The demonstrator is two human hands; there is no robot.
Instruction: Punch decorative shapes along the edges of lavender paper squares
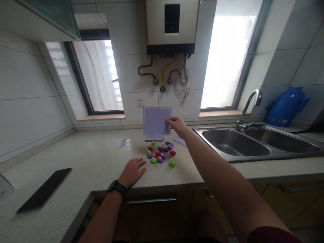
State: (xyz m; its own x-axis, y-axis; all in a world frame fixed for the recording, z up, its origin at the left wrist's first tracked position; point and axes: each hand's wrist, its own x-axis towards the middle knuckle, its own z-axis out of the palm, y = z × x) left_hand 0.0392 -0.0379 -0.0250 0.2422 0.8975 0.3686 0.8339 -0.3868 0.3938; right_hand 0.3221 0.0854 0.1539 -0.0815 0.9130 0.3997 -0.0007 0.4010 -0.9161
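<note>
Pinched at its right edge, a square purple sheet (155,120) with a row of small holes along its border stands upright in my right hand (177,125). My left hand (132,171) rests on the counter, fingers spread, holding nothing. Just right of it lies a loose group of small frog-shaped pieces with round eyes: purple ones (160,160), red ones (172,152) and green ones (171,163). Below the held sheet, a second purple piece (155,137) shows partly. Another purple sheet (179,140) lies flat, partly covered by my right forearm.
A steel double sink (227,143) with a faucet (249,104) is at the right, a blue jug (286,106) behind it. A dark flat panel (45,190) lies at the left. Purple scraps (124,143) sit on the counter (93,152). A water heater (171,27) hangs above.
</note>
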